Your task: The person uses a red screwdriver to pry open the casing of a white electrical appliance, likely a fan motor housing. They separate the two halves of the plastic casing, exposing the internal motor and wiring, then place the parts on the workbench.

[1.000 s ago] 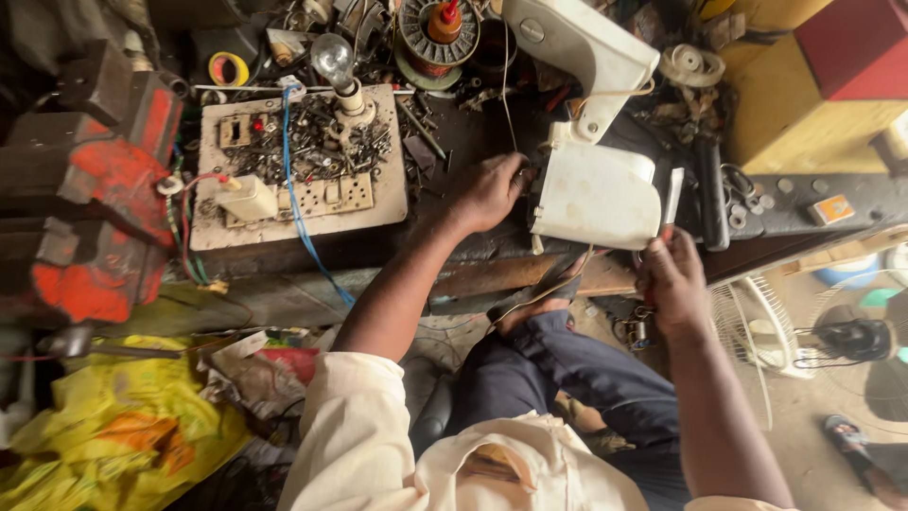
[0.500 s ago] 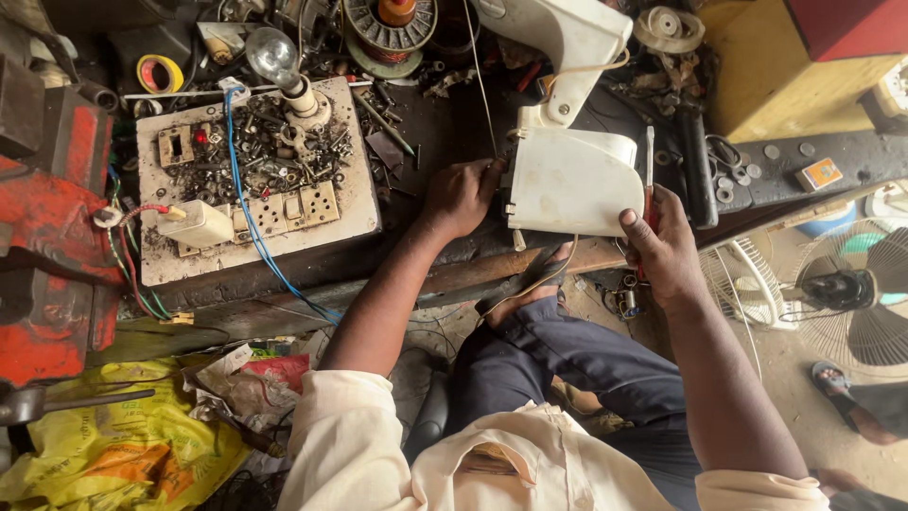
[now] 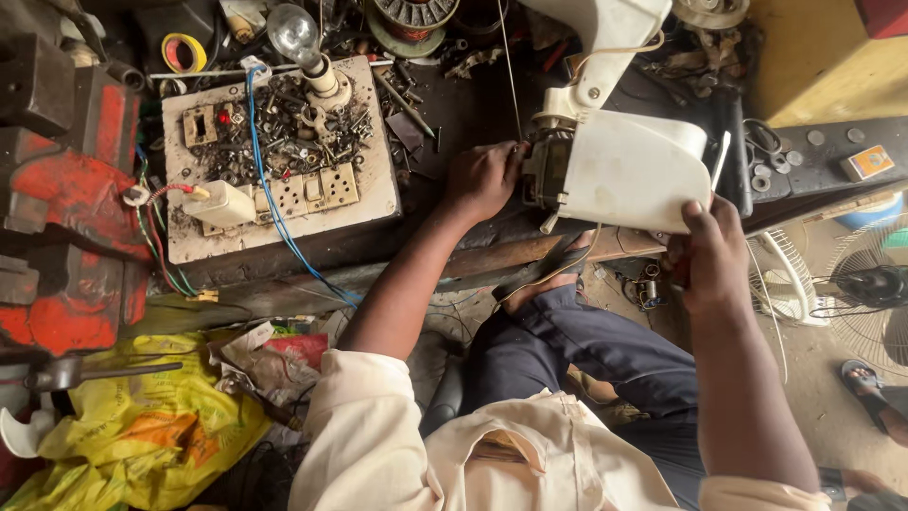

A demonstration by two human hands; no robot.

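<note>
A white plastic fan motor housing lies on the dark workbench, its neck reaching up and away from me. My left hand grips the exposed motor end at the housing's left side. My right hand holds the housing's lower right edge, thumb on top. A thin white wire hangs from the motor toward my lap.
A grimy white test board with sockets, screws, a blue wire and a light bulb sits left of my hands. A red vise stands far left. Yellow bags lie on the floor, fan parts at right.
The view has closed in on the bench. My right hand moved from beside the housing onto its lower right edge. My left hand stays on the motor end.
</note>
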